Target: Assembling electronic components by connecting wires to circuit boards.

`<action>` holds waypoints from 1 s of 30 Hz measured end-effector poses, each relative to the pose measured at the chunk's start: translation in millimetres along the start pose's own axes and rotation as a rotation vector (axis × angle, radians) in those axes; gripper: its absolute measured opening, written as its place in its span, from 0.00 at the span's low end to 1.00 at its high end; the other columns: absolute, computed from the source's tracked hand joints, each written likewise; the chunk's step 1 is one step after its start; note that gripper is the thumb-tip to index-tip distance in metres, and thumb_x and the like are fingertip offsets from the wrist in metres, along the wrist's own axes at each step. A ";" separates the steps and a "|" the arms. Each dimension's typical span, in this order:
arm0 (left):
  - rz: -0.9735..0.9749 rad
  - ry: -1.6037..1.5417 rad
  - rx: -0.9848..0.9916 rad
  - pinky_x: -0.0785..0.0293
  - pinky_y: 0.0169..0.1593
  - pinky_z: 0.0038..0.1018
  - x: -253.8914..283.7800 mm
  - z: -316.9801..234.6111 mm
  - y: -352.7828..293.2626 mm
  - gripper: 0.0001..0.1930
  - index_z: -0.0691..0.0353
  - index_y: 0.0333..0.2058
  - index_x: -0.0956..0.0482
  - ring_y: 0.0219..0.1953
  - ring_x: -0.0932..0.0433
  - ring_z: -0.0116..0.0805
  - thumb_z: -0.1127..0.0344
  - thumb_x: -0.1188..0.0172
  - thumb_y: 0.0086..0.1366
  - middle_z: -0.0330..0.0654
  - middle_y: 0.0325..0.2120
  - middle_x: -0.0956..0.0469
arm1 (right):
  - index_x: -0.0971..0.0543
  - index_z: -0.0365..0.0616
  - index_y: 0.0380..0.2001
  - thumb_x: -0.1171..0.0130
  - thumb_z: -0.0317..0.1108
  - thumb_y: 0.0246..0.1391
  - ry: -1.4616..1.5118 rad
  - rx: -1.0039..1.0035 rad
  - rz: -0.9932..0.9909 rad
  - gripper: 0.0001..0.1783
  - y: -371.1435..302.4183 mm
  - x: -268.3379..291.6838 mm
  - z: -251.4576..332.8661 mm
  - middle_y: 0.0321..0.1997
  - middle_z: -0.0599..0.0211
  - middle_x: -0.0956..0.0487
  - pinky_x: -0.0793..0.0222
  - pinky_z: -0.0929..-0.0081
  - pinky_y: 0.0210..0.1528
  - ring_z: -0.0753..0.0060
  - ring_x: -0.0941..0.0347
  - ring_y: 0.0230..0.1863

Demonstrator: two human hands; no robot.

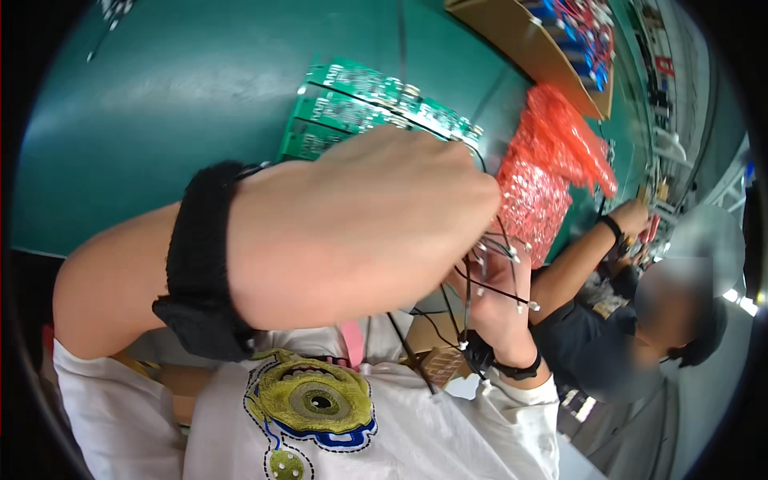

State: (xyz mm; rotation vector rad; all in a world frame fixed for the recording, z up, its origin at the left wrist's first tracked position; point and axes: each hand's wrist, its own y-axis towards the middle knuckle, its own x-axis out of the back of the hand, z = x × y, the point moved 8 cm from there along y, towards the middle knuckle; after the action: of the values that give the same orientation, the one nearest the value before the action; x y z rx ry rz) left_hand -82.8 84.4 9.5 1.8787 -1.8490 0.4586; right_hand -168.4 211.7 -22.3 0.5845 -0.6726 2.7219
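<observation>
My left hand (392,212) reaches across the middle with its back turned up and fingers curled under. Whatever those fingers hold is hidden behind the hand. Below and to the right, my right hand (500,300) is closed around a bunch of thin black cables (484,286) with small white connectors, some hanging toward my lap. Just beyond my left hand lie green circuit boards (344,112), side by side on the green table (160,104). A black cable runs across the boards toward my left knuckles.
A red bubble-wrap bag (544,176) lies right of my hands. Behind it stands a cardboard box (520,44) holding blue parts and red and white wires. At the right, a person in dark clothing (592,336) works at the same table. A small cable piece (104,32) lies far left.
</observation>
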 end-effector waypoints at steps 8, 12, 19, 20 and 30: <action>-0.026 0.194 0.207 0.25 0.38 0.47 -15.8 13.5 6.5 0.04 0.67 0.26 0.17 0.30 0.21 0.59 0.73 0.35 0.54 0.54 0.19 0.23 | 0.33 0.31 0.48 0.49 0.05 0.51 0.238 -0.223 0.130 0.22 6.9 -4.9 -15.5 0.42 0.57 0.21 0.20 0.71 0.40 0.65 0.18 0.42; 0.016 0.157 0.287 0.27 0.36 0.47 -16.3 16.2 8.2 0.04 0.67 0.27 0.17 0.29 0.23 0.59 0.72 0.34 0.54 0.56 0.19 0.24 | 0.31 0.31 0.48 0.47 0.08 0.53 0.200 -0.192 0.041 0.19 4.6 -0.8 -15.9 0.40 0.59 0.18 0.21 0.74 0.37 0.68 0.17 0.39; 0.041 0.095 0.373 0.30 0.32 0.45 -17.0 18.2 8.4 0.05 0.69 0.27 0.19 0.26 0.25 0.60 0.73 0.34 0.53 0.57 0.17 0.27 | 0.25 0.24 0.44 0.33 0.25 0.55 -0.024 0.016 -0.038 0.17 11.1 5.0 0.4 0.23 0.52 0.17 0.23 0.70 0.28 0.63 0.16 0.24; 0.054 0.107 0.370 0.30 0.32 0.45 -18.4 18.1 8.5 0.05 0.69 0.27 0.19 0.26 0.25 0.60 0.73 0.34 0.53 0.57 0.17 0.27 | 0.25 0.24 0.44 0.33 0.24 0.53 -0.084 0.015 -0.020 0.18 11.7 3.6 1.7 0.23 0.51 0.17 0.23 0.70 0.28 0.61 0.16 0.23; 0.025 0.131 0.420 0.32 0.28 0.44 -17.5 12.9 12.5 0.06 0.71 0.26 0.20 0.22 0.28 0.62 0.73 0.34 0.54 0.58 0.16 0.29 | 0.25 0.25 0.41 0.36 0.20 0.48 0.011 0.071 -0.012 0.16 11.8 4.6 1.7 0.22 0.49 0.19 0.26 0.65 0.27 0.52 0.19 0.24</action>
State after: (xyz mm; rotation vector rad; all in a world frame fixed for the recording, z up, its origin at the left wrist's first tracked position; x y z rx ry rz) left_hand -97.0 92.4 -9.6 2.0270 -1.7923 1.0205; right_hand -176.1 201.6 -23.4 0.5879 -0.5697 2.7456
